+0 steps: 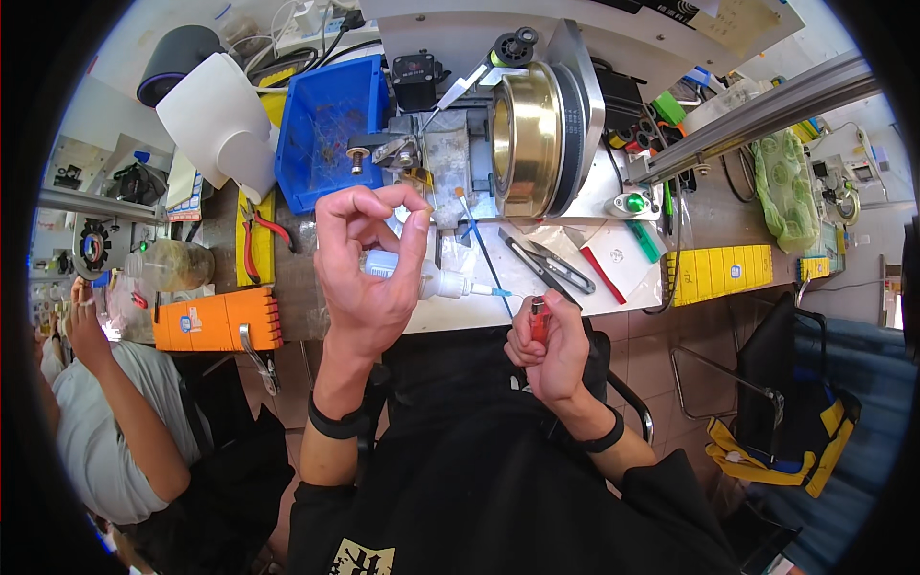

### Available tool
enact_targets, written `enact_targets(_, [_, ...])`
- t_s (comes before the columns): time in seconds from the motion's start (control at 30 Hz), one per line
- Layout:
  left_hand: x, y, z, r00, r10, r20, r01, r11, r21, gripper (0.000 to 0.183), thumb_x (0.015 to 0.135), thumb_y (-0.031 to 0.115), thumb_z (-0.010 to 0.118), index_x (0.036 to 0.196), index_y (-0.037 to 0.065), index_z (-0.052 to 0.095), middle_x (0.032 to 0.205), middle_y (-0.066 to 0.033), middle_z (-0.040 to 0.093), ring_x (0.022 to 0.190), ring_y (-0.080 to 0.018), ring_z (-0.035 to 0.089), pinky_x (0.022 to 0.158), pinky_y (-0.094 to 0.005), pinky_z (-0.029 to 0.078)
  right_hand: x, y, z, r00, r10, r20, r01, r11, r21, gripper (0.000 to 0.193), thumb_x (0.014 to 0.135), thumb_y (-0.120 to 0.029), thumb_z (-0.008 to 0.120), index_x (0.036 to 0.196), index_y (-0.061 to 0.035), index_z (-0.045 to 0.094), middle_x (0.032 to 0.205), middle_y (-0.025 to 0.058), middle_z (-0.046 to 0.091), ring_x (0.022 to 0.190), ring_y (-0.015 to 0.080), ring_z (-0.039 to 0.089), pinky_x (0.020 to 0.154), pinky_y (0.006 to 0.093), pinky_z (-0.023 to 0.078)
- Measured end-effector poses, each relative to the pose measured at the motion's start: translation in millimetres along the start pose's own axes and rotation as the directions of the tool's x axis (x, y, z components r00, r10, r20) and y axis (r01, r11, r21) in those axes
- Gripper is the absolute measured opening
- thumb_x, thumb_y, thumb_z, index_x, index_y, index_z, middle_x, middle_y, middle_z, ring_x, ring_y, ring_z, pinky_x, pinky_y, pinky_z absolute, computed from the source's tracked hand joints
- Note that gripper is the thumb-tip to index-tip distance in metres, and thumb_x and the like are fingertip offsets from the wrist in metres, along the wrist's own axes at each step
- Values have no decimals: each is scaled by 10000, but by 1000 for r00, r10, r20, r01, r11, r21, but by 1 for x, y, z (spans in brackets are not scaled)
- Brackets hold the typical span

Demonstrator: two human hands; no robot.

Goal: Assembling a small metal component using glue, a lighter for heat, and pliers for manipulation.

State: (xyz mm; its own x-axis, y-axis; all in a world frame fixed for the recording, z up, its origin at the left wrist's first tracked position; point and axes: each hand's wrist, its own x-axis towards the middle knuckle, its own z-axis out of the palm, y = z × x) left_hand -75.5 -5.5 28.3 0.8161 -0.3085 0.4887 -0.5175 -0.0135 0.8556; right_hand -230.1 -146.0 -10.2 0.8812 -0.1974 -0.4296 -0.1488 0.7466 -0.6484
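Observation:
My left hand (369,273) is wrapped around a small white dropper bottle (443,282), tilted nearly level. A thin needle tip (491,289) on the bottle points right, toward my other hand. The thumb and index finger of the left hand meet above the bottle; whether anything fine lies between them, I cannot tell. My right hand (551,347) grips a red lighter (540,323) upright, its metal top close to the needle's end. I see no clear flame. Just beyond the hands lie black thread snips (527,261) and a thin brush (471,218) on the white work surface (450,316).
A machine with a brass wheel (525,144) stands ahead, beside a blue bin (331,125). Red-handled pliers (254,240) lie at left near an orange bin (216,321). A yellow bin (724,273) hangs at right. Another person (125,412) sits at far left.

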Motion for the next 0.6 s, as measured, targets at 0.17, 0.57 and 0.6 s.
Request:
enact_targets(0.17, [0, -1, 0, 1000, -3, 3, 3, 1000, 1, 332, 882, -88, 659, 1049, 38, 401, 974, -130, 684, 614, -39, 497, 579, -183, 416, 2, -2, 2, 999, 37, 6, -36, 995, -90, 509, 991, -422, 367, 632, -65, 415, 493, -52, 229, 410, 78, 190, 425, 263, 183])
enact_targets(0.57, [-1, -2, 0, 1000, -7, 3, 7, 1000, 0, 329, 884, -82, 663, 1043, 42, 403, 972, -130, 684, 617, -38, 496, 576, -186, 414, 3, 1, 2, 1000, 23, -9, -23, 999, -47, 516, 997, -434, 363, 641, -65, 416, 501, -54, 229, 413, 75, 187, 422, 258, 174])
enact_targets(0.6, [-1, -2, -1, 1000, -4, 3, 4, 1000, -1, 328, 885, -81, 663, 1042, 43, 403, 972, -130, 684, 618, -38, 496, 576, -186, 414, 3, 0, 3, 999, 33, -5, -33, 998, -60, 516, 999, -434, 361, 642, -65, 416, 501, -55, 229, 413, 76, 187, 422, 259, 173])
